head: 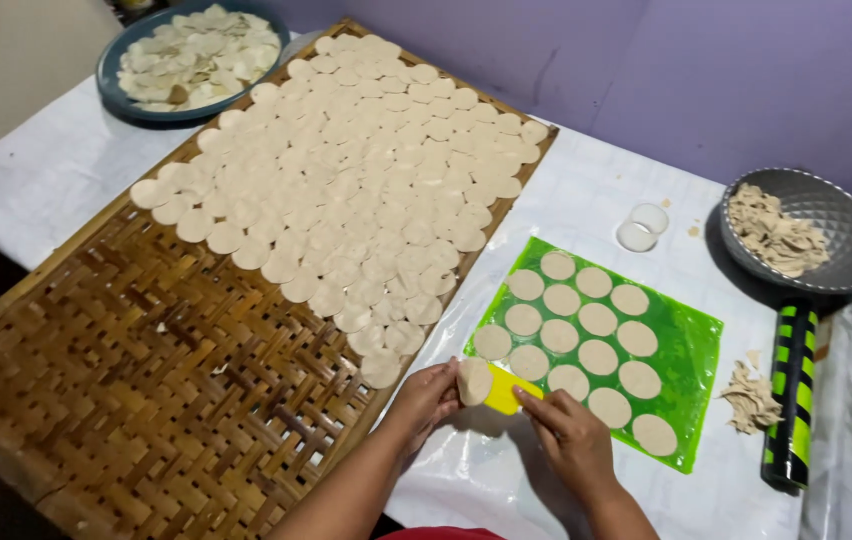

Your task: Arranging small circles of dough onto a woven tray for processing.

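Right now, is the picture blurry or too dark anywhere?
Head view: the dough circles on the woven tray look sharp under soft, even light; the bottom left corner falls into dark shadow; the hands, left and right, look slightly soft; no strong glare.

Soft even indoor light, faint shadows, sharp focus, dim left edge

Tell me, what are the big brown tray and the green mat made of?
The brown tray looks like woven bamboo or similar plant strips: flat bands cross in a basket pattern, matte. The green mat seems thin glossy plastic or silicone; it shines and lies flat under the dough rounds.
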